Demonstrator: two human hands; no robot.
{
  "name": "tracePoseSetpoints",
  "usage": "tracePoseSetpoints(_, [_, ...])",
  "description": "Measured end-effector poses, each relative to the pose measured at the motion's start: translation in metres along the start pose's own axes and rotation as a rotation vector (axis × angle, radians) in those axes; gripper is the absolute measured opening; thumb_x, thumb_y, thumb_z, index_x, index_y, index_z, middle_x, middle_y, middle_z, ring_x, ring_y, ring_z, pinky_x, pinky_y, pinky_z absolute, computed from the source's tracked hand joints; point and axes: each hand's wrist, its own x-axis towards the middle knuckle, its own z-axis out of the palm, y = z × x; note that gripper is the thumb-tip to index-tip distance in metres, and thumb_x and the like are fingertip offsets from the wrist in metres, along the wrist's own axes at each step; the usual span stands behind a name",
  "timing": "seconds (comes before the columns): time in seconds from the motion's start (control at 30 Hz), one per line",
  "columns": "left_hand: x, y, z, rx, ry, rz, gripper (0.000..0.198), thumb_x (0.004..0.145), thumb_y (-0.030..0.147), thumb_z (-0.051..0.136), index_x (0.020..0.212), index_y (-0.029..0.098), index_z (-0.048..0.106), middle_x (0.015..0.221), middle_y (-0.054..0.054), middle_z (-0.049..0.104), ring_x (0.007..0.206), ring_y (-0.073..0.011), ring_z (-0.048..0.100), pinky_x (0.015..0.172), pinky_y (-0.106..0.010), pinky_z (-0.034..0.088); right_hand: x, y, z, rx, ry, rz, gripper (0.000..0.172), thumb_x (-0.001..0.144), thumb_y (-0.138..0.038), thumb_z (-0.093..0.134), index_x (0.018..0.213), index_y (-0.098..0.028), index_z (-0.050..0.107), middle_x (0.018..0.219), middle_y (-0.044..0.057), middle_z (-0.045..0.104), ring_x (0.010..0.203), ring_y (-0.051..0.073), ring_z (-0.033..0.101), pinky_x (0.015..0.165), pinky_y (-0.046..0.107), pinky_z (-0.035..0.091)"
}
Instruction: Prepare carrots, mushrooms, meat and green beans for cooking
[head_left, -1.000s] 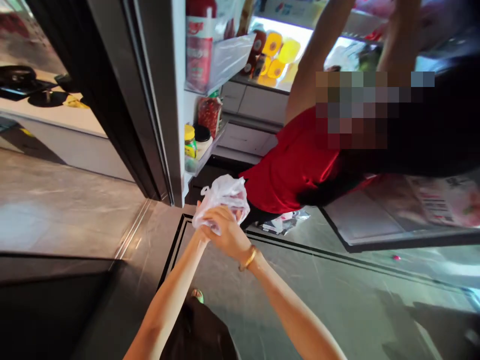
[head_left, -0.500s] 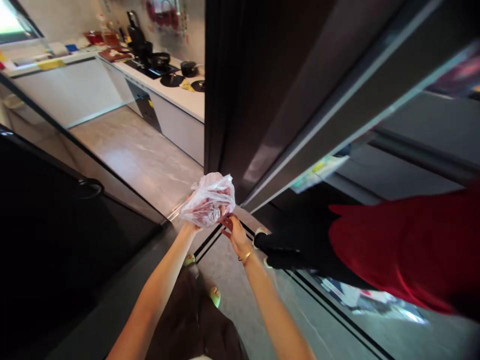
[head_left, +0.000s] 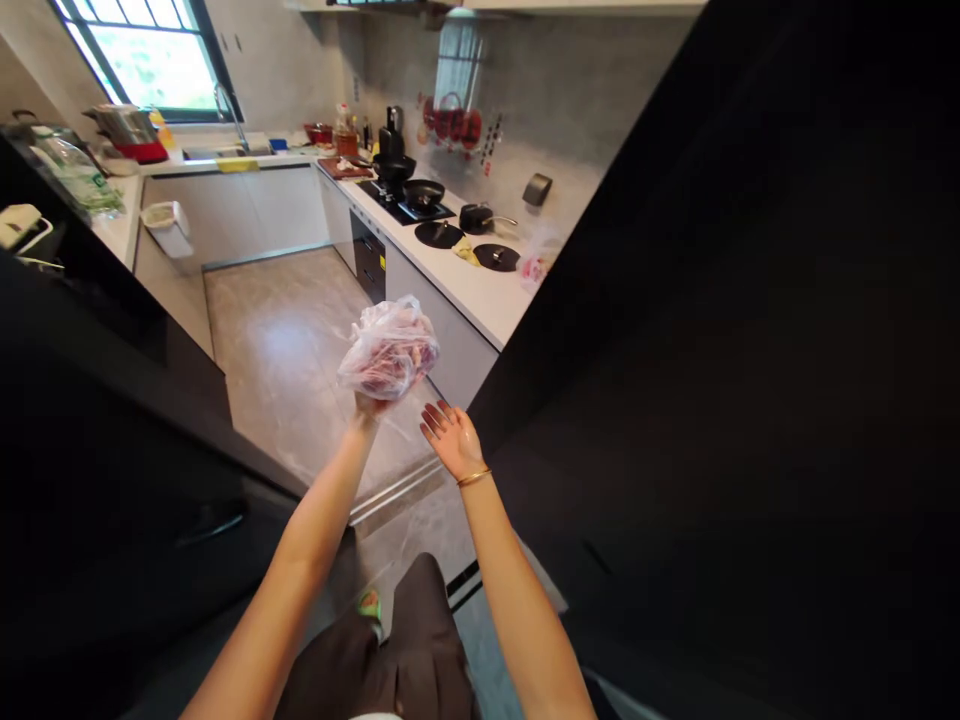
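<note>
My left hand is closed under a clear plastic bag with reddish meat inside, holding it up at chest height. My right hand floats just right of and below the bag, palm up, fingers spread, holding nothing; a gold bangle circles its wrist. Both arms reach forward over the doorway into the kitchen.
A dark door or panel fills the right side. A white counter with a black hob, pans and lids runs along the right of the kitchen. A sink and window are at the far end. A white bin hangs at left.
My view has swung left from the open fridge and the person in red to the kitchen. My right hand has come off the bag and opened; the left still holds it.
</note>
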Motion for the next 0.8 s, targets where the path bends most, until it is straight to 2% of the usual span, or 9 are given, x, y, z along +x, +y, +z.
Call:
tracePoseSetpoints(0.17, [0.127, 0.063, -0.015, -0.049, -0.074, 0.143, 0.041, 0.090, 0.047, 0.039, 0.114, 0.023, 0.062, 0.126, -0.006, 0.060, 0.131, -0.0281, 0.040, 0.108, -0.056, 0.028, 0.135, -0.065, 0.044, -0.041, -0.075, 0.049, 0.024, 0.091, -0.030, 0.039, 0.095, -0.021, 0.060, 0.096, 0.004, 0.071, 0.091, 0.016, 0.066, 0.086, 0.033, 0.051])
tracePoseSetpoints(0.3, [0.219, 0.116, -0.031, -0.038, -0.006, 0.248, 0.042, 0.091, 0.048, 0.037, 0.113, 0.024, 0.062, 0.129, -0.005, 0.057, 0.132, -0.0273, 0.039, 0.108, -0.055, 0.029, 0.249, -0.124, 0.076, -0.105, -0.105, 0.119, 0.022, 0.090, -0.026, 0.040, 0.094, -0.021, 0.061, 0.095, 0.005, 0.071, 0.092, 0.014, 0.066, 0.088, 0.031, 0.050])
tracePoseSetpoints(0.43, [0.294, 0.179, -0.046, -0.019, 0.016, 0.332, 0.045, 0.090, 0.050, 0.037, 0.119, 0.023, 0.059, 0.132, -0.008, 0.055, 0.131, -0.0291, 0.040, 0.106, -0.056, 0.031, 0.362, -0.171, 0.125, -0.176, -0.164, 0.226, 0.023, 0.089, -0.023, 0.040, 0.094, -0.020, 0.062, 0.094, 0.005, 0.072, 0.090, 0.014, 0.067, 0.087, 0.030, 0.051])
tracePoseSetpoints(0.57, [0.359, 0.255, -0.069, -0.005, 0.015, 0.423, 0.053, 0.087, 0.056, 0.039, 0.128, 0.024, 0.052, 0.133, -0.009, 0.054, 0.128, -0.0295, 0.043, 0.102, -0.056, 0.037, 0.475, -0.190, 0.183, -0.214, -0.225, 0.344, 0.022, 0.088, -0.022, 0.042, 0.095, -0.019, 0.062, 0.096, 0.007, 0.072, 0.092, 0.016, 0.067, 0.087, 0.031, 0.052])
tracePoseSetpoints(0.67, [0.405, 0.316, -0.097, -0.011, 0.053, 0.490, 0.055, 0.087, 0.058, 0.038, 0.133, 0.027, 0.046, 0.132, -0.007, 0.055, 0.126, -0.0272, 0.047, 0.099, -0.054, 0.042, 0.569, -0.194, 0.216, -0.227, -0.247, 0.427, 0.022, 0.087, -0.021, 0.042, 0.096, -0.018, 0.062, 0.097, 0.007, 0.071, 0.095, 0.016, 0.067, 0.088, 0.033, 0.052])
tracePoseSetpoints(0.73, [0.437, 0.358, -0.119, -0.015, 0.091, 0.540, 0.054, 0.089, 0.055, 0.037, 0.135, 0.029, 0.043, 0.130, -0.008, 0.056, 0.124, -0.0262, 0.049, 0.097, -0.053, 0.044, 0.636, -0.198, 0.227, -0.251, -0.210, 0.455, 0.022, 0.086, -0.021, 0.042, 0.096, -0.019, 0.062, 0.096, 0.008, 0.071, 0.095, 0.016, 0.067, 0.088, 0.033, 0.053])
tracePoseSetpoints(0.8, [0.473, 0.402, -0.142, -0.022, 0.117, 0.572, 0.051, 0.090, 0.052, 0.037, 0.136, 0.030, 0.041, 0.128, -0.008, 0.058, 0.122, -0.0256, 0.052, 0.095, -0.051, 0.047, 0.700, -0.205, 0.225, -0.295, -0.114, 0.447, 0.021, 0.085, -0.020, 0.042, 0.094, -0.019, 0.061, 0.095, 0.008, 0.071, 0.094, 0.016, 0.067, 0.086, 0.032, 0.054])
